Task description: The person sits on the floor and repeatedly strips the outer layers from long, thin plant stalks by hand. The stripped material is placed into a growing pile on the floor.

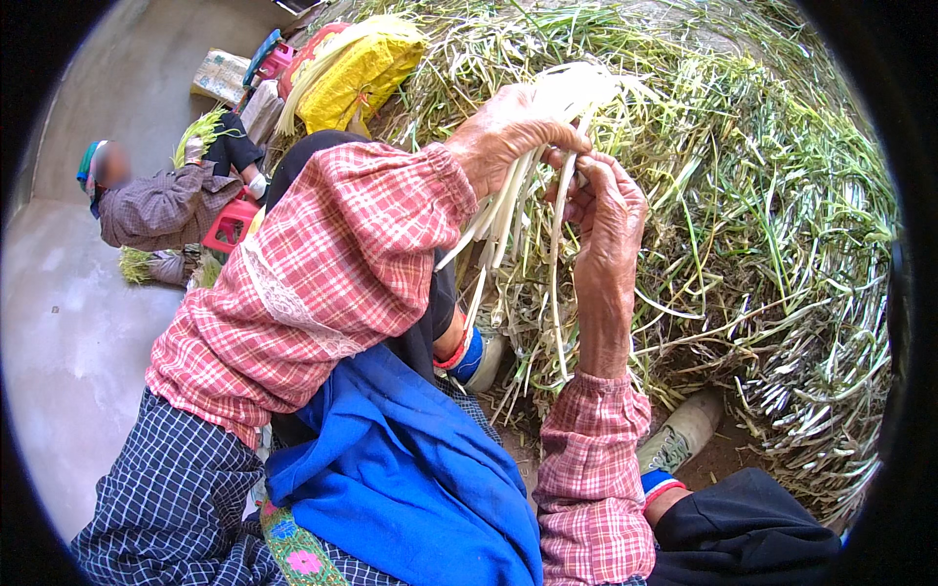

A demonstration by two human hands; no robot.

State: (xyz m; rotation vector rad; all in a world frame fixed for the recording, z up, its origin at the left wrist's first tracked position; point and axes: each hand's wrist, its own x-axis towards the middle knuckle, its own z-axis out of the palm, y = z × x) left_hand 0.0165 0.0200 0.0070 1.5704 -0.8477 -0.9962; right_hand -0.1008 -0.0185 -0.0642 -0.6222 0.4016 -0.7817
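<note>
My left hand (506, 135) is closed around a bunch of pale, long-stemmed greens (504, 209), which look like blanched chives or young garlic. Their stem ends hang down below the fist, and the leafy tops past it are washed out by glare. Close beside it, my right hand (604, 194) pinches a single white stalk (558, 264) between thumb and fingers. That stalk dangles downward, apart from the rest of the bunch. The fingertips of both hands nearly meet, and which of them touch cannot be made out. Below them spreads a heap of cut greens (703, 242).
A blue cloth (410, 469) covers my lap. My shoes (681, 432) rest at the heap's near edge. Beyond my left arm stand a yellow sack (359, 77) with pale stalks on top and a pink plastic stool (231, 223). Another person (168, 201) sits there holding greens (209, 132).
</note>
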